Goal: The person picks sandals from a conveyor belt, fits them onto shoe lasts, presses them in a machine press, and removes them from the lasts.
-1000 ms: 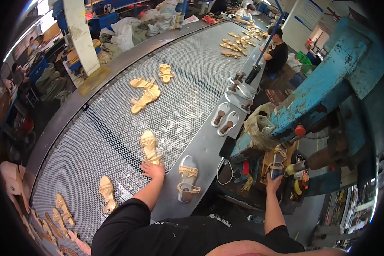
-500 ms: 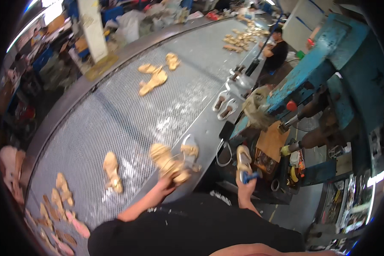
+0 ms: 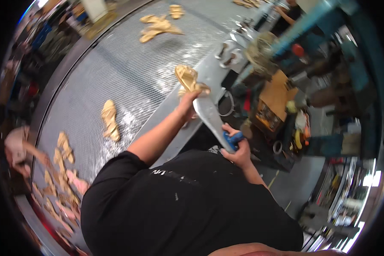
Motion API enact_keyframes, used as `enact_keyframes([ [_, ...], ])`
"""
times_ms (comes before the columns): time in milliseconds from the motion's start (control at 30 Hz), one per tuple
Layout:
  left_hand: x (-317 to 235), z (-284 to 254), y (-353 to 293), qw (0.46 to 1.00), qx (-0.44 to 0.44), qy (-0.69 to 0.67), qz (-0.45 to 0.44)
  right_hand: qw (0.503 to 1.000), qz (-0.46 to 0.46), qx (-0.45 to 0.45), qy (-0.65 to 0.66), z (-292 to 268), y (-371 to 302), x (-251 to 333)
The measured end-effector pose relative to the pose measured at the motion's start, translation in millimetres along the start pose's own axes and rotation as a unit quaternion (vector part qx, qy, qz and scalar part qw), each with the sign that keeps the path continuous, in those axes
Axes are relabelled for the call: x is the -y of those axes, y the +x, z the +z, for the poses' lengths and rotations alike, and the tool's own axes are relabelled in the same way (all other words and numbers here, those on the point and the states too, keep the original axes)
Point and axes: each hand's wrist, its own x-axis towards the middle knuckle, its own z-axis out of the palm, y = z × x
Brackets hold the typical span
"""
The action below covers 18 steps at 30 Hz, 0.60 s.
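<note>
My left hand (image 3: 187,106) is out over the metal ledge beside the conveyor. Its fingers are closed around a tan strappy sandal (image 3: 187,77), toe pointing up and away. Lower and to the right, my right hand (image 3: 240,155) grips a blue part (image 3: 233,138) at the near end of a long silver-grey foot-shaped form (image 3: 209,112), perhaps a shoe last. The form slants up to my left hand, its far end close to the sandal; whether they touch I cannot tell. Behind my left wrist, another item on the ledge is mostly hidden.
A ribbed conveyor (image 3: 136,77) carries a lone tan sandal (image 3: 110,119), several sandals farther off and a crowded group at left. Another person's arm (image 3: 38,155) reaches over that group. A blue machine (image 3: 315,25) stands at right, near a brown board (image 3: 277,96). A person (image 3: 288,17) sits beyond.
My left hand has moved forward and right with a sandal. My right hand has come left and up, bringing the form toward the left hand; it now shows bare silver. The view has tilted down.
</note>
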Motion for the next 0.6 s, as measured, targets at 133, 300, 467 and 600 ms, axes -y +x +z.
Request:
enact_keyframes([
  [133,45,63,-24,0.986,0.145,0.028,-0.073,0.996,0.004,-0.085,-0.036,-16,-16,-21],
  [300,76,115,-40,0.878,0.332,0.325,-0.118,0.927,0.091,-0.335,-0.139,-37,-41,-46],
  [467,67,69,-37,0.911,0.167,0.355,0.128,0.813,0.05,-0.474,-0.335,-111,-8,-137],
  [600,44,-46,-66,0.906,-0.116,0.311,0.262,0.79,0.076,-0.436,-0.425,-155,14,-205],
])
